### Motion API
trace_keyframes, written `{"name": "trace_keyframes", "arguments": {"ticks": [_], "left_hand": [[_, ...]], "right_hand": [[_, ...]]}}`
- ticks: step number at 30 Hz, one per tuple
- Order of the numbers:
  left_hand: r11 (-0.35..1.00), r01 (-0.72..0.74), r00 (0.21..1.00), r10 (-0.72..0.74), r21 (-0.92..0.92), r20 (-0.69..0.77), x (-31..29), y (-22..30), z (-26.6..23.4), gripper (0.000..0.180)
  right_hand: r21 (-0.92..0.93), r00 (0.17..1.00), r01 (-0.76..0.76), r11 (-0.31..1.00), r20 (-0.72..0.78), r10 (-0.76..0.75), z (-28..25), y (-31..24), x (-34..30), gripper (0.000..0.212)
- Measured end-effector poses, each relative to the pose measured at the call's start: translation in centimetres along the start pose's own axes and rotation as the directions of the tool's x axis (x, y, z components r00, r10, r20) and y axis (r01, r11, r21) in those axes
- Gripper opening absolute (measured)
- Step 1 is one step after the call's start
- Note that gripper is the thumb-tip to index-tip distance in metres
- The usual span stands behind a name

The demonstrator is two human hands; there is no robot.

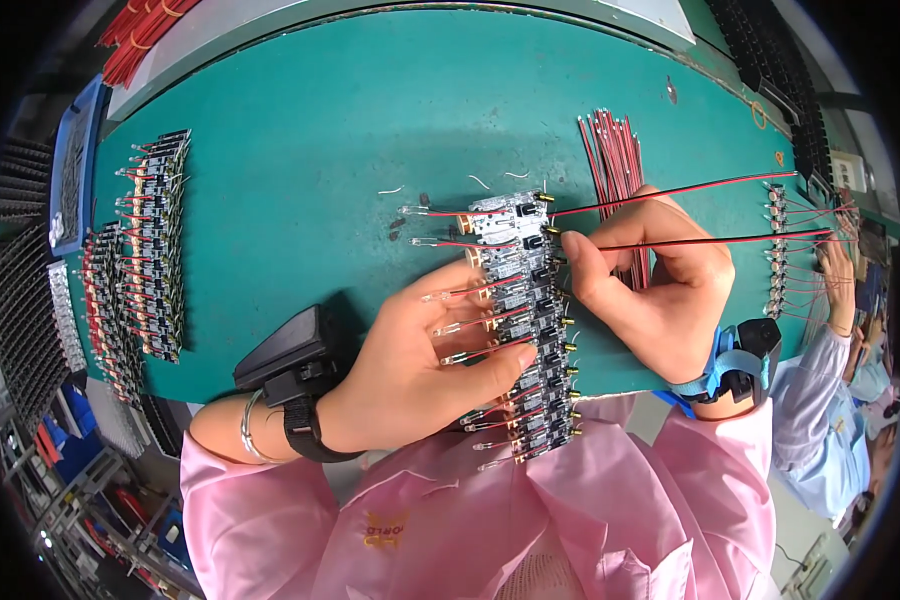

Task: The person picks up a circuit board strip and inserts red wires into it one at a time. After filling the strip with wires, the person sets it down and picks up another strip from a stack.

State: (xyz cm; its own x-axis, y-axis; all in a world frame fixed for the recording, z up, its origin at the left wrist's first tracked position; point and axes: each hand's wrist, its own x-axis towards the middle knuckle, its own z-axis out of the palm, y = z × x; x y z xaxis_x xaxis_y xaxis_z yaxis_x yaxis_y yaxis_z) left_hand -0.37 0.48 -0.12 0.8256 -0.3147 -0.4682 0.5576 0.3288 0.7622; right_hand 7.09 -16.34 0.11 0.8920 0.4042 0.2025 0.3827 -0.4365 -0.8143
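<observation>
My left hand (405, 350) is closed round a long strip of small circuit boards (545, 390), which runs from the middle of the table toward my body. Short leads with clear tips (440, 328) stick out from the strip's left side. Between the thumb and fingers of my right hand (665, 285) is a red-and-black wire (755, 241), its inner end close to the strip's right edge near the far end. Another red-and-black wire (710, 186) reaches right from the far-end board. Partly behind my right hand lies a bundle of red-and-black wires (610, 150).
More board strips (155, 250) lie on the green table (300, 130) at the left, near a blue tray (73, 165). At the right another wired strip (776, 250) lies near a co-worker's hand (838, 280). Red wire bundles (145, 35) are at the far left.
</observation>
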Motion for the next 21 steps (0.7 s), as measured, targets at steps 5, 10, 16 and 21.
{"name": "trace_keyframes", "arguments": {"ticks": [5,10,16,21], "left_hand": [[1.000,0.011,1.000,-0.011,-0.020,0.003,0.00,-0.05,0.01,0.037],[0.998,0.037,0.999,-0.037,-0.055,-0.010,-0.02,0.04,0.18,0.037],[0.999,0.031,0.999,-0.031,-0.030,0.010,0.11,-0.08,0.05,0.036],[1.000,0.002,1.000,-0.003,-0.013,-0.011,0.22,-0.33,0.02,0.040]], "right_hand": [[-0.023,0.998,0.010,1.000,0.062,-0.008,-0.23,-0.09,-0.01,0.010],[-0.042,0.996,0.054,0.998,0.072,-0.051,-0.06,-0.15,-0.04,0.010],[-0.023,0.993,0.114,0.993,0.034,-0.113,0.10,0.28,0.05,0.010],[0.012,0.998,0.055,0.998,0.032,-0.055,0.04,0.16,0.06,0.010]]}}
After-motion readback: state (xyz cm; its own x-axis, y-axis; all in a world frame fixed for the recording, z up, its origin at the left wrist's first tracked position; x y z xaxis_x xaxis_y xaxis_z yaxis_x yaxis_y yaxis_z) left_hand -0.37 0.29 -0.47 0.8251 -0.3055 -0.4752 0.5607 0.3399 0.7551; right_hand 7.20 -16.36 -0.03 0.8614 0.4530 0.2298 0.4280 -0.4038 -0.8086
